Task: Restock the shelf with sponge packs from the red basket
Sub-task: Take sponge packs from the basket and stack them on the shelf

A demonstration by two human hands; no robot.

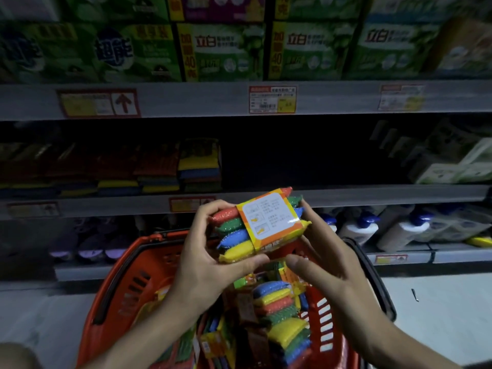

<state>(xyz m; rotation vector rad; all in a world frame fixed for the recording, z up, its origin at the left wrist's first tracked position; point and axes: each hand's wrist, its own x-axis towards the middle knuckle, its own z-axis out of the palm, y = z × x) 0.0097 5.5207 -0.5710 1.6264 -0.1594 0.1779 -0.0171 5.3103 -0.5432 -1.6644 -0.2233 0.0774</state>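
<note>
A sponge pack (262,225) with red, green, blue and yellow sponges and an orange label is held above the red basket (119,288). My left hand (210,259) grips its left end, thumb under the yellow sponge. My right hand (322,259) holds its right end, fingers behind it and thumb just below. Several more sponge packs (279,315) lie in the basket. The dark middle shelf (346,194) holds stacked sponge packs (197,166) at the left, with a dark gap to their right.
Green detergent boxes (223,49) fill the top shelf. White packages (452,166) sit at the middle shelf's right. White bottles with blue caps (399,227) and purple-capped items (90,251) stand on the lower shelf. Pale floor lies at the right.
</note>
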